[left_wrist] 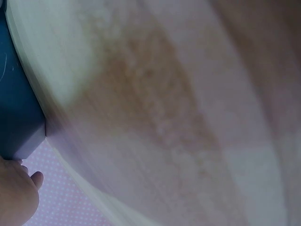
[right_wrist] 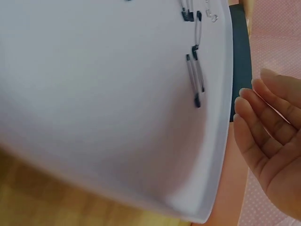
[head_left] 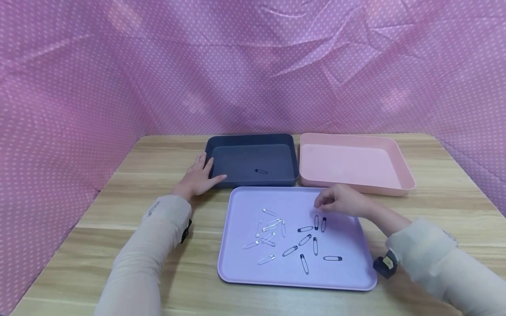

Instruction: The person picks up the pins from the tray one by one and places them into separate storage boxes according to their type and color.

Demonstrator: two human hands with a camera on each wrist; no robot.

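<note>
My left hand [head_left: 199, 177] rests with spread fingers on the left rim of a dark blue tray [head_left: 237, 160], its thumb over the front edge. A single black safety pin [head_left: 258, 170] lies in that tray. Over the far right part of a flat lavender tray [head_left: 245, 267], my right hand [head_left: 344, 202] hovers with loosely bent fingers. Nothing shows between the thumb and fingers of the right hand [right_wrist: 277, 132] in the right wrist view. Below it, several black safety pins [head_left: 302, 256] are scattered across the lavender tray. Several silver safety pins [head_left: 270, 227] lie to their left, some overlapping.
A pink tray [head_left: 344, 162] stands at the back right, beside the dark blue one. All three trays sit close together on a wooden table [head_left: 79, 245]. Pink dotted cloth [head_left: 237, 66] hangs behind the table and along both sides.
</note>
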